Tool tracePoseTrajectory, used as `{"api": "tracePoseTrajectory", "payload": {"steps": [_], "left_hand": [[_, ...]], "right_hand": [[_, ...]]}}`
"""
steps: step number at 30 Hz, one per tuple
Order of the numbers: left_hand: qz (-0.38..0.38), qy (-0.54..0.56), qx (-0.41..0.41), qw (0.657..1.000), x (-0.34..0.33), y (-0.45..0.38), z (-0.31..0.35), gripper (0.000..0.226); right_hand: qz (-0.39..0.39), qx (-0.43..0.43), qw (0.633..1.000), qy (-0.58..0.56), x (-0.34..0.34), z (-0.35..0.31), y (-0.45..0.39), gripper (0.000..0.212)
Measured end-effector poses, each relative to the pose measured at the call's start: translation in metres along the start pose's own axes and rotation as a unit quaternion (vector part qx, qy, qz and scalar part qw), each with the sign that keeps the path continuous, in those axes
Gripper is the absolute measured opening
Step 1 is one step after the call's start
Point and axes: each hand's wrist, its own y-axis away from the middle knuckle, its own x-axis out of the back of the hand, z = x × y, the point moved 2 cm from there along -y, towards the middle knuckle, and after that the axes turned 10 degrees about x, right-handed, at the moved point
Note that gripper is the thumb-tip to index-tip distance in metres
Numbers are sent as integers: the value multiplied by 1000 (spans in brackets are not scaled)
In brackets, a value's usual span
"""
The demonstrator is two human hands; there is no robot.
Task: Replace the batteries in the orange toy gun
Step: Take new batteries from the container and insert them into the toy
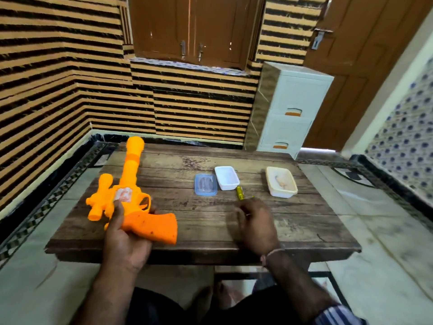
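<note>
The left hand [125, 240] is gripping the orange toy gun [131, 198]; the right hand [256, 222] is curling around a yellow screwdriver [240, 193]. Just beyond it are sitting a blue lid [205, 184] bearing batteries, a white tub [226, 177] and a cream tub [281, 181], contents unclear.

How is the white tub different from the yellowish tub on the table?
The white tub is smaller and bright white; the cream tub is bigger and yellowish. The white tub sits next to a blue lid, while the cream tub stands alone, further right. Something small and pale lies in the cream tub; what the white tub holds is too blurry to tell. Both are open, rectangular, and rest on the wooden table.
</note>
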Motion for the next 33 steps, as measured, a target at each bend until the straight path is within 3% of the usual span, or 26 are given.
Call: {"api": "tracePoseTrajectory", "payload": {"steps": [4,6,9,13,17,23,33], "left_hand": [[2,-13,0,1000,-17,-6,-5,103],[-5,-11,-2,1000,-25,-12,-9,111],[0,-10,4,1000,-34,-19,-15,103],[-8,-21,7,1000,-37,-26,-22,64],[6,-26,2,1000,-34,-28,-24,63],[21,-30,3,999,-35,-29,-26,41],[24,-36,10,999,-33,-25,-23,45]], "right_hand": [[-51,-189,978,66,35,75,-14,18],[-64,-241,967,57,42,93,-18,20],[-83,-247,964,55,39,96,-21,17],[-153,-205,962,96,32,94,-31,18],[-171,-198,959,107,27,96,-38,15],[-189,-215,948,141,21,96,-46,16],[-232,-221,921,220,13,79,-56,21]]}}
